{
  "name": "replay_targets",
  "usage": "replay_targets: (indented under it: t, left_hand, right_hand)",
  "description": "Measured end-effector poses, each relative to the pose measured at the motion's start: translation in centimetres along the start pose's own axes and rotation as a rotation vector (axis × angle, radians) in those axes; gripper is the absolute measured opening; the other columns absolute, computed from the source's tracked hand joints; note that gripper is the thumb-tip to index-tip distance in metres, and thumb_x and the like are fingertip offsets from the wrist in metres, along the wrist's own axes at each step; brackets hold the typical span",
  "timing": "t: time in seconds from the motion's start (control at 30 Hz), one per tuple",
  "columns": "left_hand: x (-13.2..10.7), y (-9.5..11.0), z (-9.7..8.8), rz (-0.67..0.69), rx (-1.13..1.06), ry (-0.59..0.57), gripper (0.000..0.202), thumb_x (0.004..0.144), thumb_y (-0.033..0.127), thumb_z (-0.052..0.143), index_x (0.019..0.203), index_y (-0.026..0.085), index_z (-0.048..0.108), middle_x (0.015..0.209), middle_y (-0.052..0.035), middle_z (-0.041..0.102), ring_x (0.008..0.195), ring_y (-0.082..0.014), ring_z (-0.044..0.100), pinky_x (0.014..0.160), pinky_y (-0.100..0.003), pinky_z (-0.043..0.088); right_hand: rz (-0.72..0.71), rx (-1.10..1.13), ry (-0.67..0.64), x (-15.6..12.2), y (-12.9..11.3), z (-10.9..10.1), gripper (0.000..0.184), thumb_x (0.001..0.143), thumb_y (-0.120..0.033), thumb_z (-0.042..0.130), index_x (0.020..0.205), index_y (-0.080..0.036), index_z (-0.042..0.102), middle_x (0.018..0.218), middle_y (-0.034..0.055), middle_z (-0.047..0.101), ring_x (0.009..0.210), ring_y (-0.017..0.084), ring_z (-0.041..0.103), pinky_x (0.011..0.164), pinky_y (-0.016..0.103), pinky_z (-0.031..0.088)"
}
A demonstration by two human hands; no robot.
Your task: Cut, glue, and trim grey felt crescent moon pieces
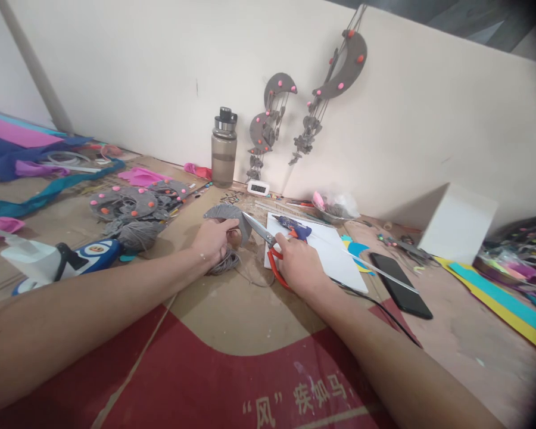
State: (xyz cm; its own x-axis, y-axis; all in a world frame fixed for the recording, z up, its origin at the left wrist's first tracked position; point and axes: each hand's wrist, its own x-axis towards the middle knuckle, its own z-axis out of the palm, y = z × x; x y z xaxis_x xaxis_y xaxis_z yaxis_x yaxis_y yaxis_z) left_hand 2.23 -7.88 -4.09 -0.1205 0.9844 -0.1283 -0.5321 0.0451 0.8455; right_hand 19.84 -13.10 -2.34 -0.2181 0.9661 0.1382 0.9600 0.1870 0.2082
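Observation:
Between its thumb and fingers, my left hand (214,241) pinches a grey crescent (224,213) partly wrapped in grey yarn. My right hand (300,262) grips orange-handled scissors (259,229), their blades pointing left to the crescent's right side. Whether the blades touch the crescent I cannot tell. Under my left hand lies a loose coil of grey yarn (224,262), with a strand running right across the cardboard. A blue glue gun (292,225) rests on a white sheet (339,253) just beyond my right hand.
A water bottle (224,149) and small digital clock (258,187) stand by the wall. Finished grey moon hangings (349,65) hang there. Left are a grey yarn ball (138,233) and decorated crescents (125,202). A black phone (401,286) and a dark cable (384,310) lie right.

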Motion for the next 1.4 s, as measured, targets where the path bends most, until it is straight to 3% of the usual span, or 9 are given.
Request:
replay_targets:
  t: [0.17,0.37,0.6,0.83,1.1,1.23,1.4]
  left_hand:
    - [0.5,-0.1,-0.2,-0.007,-0.018,-0.020,0.017,0.061,0.011,0.069,0.061,0.015,0.053,0.052,0.0013,0.056,0.044,-0.0075,0.049,0.041,-0.017,0.035]
    - [0.6,0.0,-0.1,0.012,-0.121,-0.023,0.017,0.065,0.017,0.067,0.070,0.017,0.051,0.057,0.0029,0.059,0.048,-0.0095,0.055,0.050,-0.021,0.042]
    - [0.7,0.1,-0.1,0.045,-0.031,0.069,0.021,0.063,0.017,0.070,0.070,0.019,0.050,0.055,0.0043,0.057,0.044,-0.0093,0.051,0.045,-0.021,0.037]
    - [0.8,-0.3,-0.6,0.085,0.002,-0.023,0.023,0.062,0.021,0.071,0.077,0.020,0.054,0.062,0.0041,0.060,0.050,-0.0101,0.055,0.048,-0.020,0.040]
    - [1.0,-0.6,-0.7,0.113,0.066,-0.080,0.025,0.063,0.031,0.076,0.078,0.019,0.059,0.055,0.0062,0.052,0.043,-0.0071,0.045,0.047,-0.020,0.038]
    - [1.0,-0.8,-0.8,0.130,0.071,-0.119,0.026,0.065,0.033,0.074,0.083,0.019,0.062,0.061,0.0043,0.058,0.046,-0.0081,0.049,0.049,-0.020,0.040]
    - [1.2,-1.0,-0.9,0.149,0.094,-0.105,0.023,0.067,0.032,0.073,0.081,0.020,0.061,0.058,0.0050,0.056,0.050,-0.0094,0.053,0.051,-0.020,0.041]
  right_hand:
    - [0.019,0.111,0.038,0.2,0.1,0.8,0.031,0.086,-0.016,0.049,0.116,-0.024,0.052,0.094,0.0067,0.067,0.086,0.022,0.065,0.065,0.028,0.038]
    - [0.003,0.209,0.097,0.2,0.1,1.5,0.031,0.088,-0.014,0.046,0.117,-0.023,0.053,0.097,0.0063,0.063,0.094,0.021,0.060,0.073,0.027,0.039]
    - [-0.004,0.215,0.173,0.3,0.3,1.9,0.034,0.088,-0.017,0.051,0.122,-0.021,0.051,0.106,0.0086,0.059,0.102,0.023,0.053,0.085,0.029,0.039]
    - [0.003,0.191,0.195,0.4,0.5,1.6,0.028,0.092,-0.019,0.046,0.120,-0.023,0.050,0.103,0.0071,0.060,0.098,0.022,0.054,0.081,0.028,0.039]
    - [-0.006,0.112,0.205,0.2,0.5,1.3,0.032,0.090,-0.017,0.046,0.122,-0.022,0.050,0.104,0.0085,0.061,0.100,0.023,0.054,0.081,0.030,0.040]
    - [0.004,0.099,0.176,0.2,0.6,1.0,0.035,0.087,-0.013,0.049,0.121,-0.022,0.050,0.105,0.0085,0.061,0.101,0.024,0.055,0.081,0.030,0.040]
    - [-0.001,0.044,0.160,0.2,0.7,0.7,0.042,0.086,-0.009,0.047,0.126,-0.022,0.049,0.108,0.0100,0.061,0.102,0.024,0.054,0.082,0.031,0.041]
